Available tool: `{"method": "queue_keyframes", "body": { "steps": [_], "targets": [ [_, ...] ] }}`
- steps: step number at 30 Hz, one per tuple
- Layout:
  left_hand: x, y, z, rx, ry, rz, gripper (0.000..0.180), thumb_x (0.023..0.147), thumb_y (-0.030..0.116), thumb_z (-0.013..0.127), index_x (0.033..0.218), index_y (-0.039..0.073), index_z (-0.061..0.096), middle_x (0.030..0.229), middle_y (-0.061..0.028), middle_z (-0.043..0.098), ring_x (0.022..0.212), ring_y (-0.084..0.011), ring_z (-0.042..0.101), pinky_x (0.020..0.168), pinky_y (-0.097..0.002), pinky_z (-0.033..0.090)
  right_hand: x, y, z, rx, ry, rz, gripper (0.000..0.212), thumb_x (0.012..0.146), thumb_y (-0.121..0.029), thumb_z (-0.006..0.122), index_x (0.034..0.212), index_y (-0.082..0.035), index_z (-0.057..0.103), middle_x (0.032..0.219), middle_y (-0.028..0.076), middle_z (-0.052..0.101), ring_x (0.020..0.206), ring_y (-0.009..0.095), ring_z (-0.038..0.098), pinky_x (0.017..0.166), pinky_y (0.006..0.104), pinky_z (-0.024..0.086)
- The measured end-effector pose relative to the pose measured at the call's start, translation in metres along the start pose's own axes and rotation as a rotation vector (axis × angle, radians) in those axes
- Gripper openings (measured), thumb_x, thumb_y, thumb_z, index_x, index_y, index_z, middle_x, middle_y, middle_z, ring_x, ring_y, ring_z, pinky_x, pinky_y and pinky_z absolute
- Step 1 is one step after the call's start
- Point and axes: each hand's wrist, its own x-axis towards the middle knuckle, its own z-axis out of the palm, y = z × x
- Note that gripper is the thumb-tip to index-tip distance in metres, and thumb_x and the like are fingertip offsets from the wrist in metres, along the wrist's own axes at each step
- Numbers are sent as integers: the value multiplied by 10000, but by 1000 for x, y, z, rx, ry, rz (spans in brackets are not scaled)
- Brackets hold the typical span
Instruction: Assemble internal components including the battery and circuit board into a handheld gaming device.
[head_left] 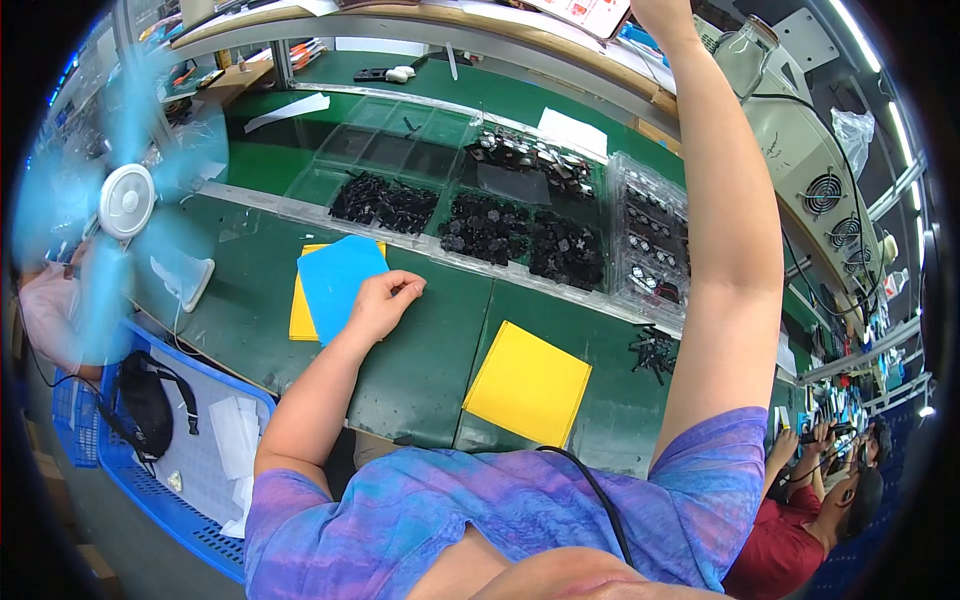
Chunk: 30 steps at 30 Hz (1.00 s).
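Note:
My left hand (pixel 385 305) rests at the green table, its fingers curled in and thumb near the index finger. What it holds, if anything, is hidden. It overlaps the lower right edge of a blue sheet (pixel 342 280), which lies tilted on a yellow pad (pixel 300 315). My right arm reaches far forward, and my right hand (pixel 660 12) is cut off by the top edge beside a screen device (pixel 585 12) on the upper shelf. Those fingers are out of sight. Nearer my body lies another yellow pad (pixel 528 383), between my arms.
Clear compartment trays (pixel 440 215) hold many small black parts. Loose black pieces (pixel 653 352) lie near my right arm. A blue fan (pixel 126 200) spins at left above a blue crate (pixel 190 490). A beige machine (pixel 820 170) stands right; other people (pixel 800 530) sit beyond.

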Motion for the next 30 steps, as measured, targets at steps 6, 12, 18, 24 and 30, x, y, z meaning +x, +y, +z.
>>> {"method": "queue_keyframes", "body": {
  "steps": [6, 12, 18, 24, 30],
  "targets": [
    [2, 9, 2, 15, -29, 0, 197, 956, 165, 668, 1052, 4, 730, 917, -47, 733, 855, -102, 657, 755, -253, 510, -4, 47, -37, -509, 229, 53, 236, 909, -60, 614, 1099, 18, 730, 955, 81, 735, 856, 176, 676, 773, 287, 535],
    [2, 8, 2, -8, -10, 0, 196, 936, 183, 682, 1035, 24, 741, 903, -55, 744, 816, -119, 664, 732, -273, 518, -9, 30, -30, -240, 215, 316, 204, 922, -83, 636, 1061, 13, 748, 919, 66, 729, 830, 162, 669, 744, 276, 527],
    [3, 3, 3, 2, -10, -6, 196, 936, 182, 684, 1033, 21, 739, 897, -57, 743, 809, -122, 665, 723, -275, 519, -11, 22, -16, -279, 242, 312, 215, 898, -88, 668, 1075, 5, 749, 936, 69, 734, 829, 162, 667, 743, 290, 522],
    [3, 1, 4, -3, -15, 3, 200, 942, 185, 677, 1035, 20, 738, 898, -59, 743, 809, -122, 665, 725, -277, 519, -7, 41, -21, -514, 168, 176, 242, 856, -87, 686, 1058, 34, 742, 924, 89, 741, 835, 148, 662, 753, 291, 519],
    [4, 1, 5, 14, -19, 12, 205, 946, 195, 678, 1038, 21, 738, 909, -63, 744, 823, -127, 673, 737, -281, 525, -6, 48, -27, -544, 192, 175, 227, 832, -59, 693, 1029, 44, 739, 895, 94, 743, 815, 142, 675, 755, 281, 533]
  ]
}}
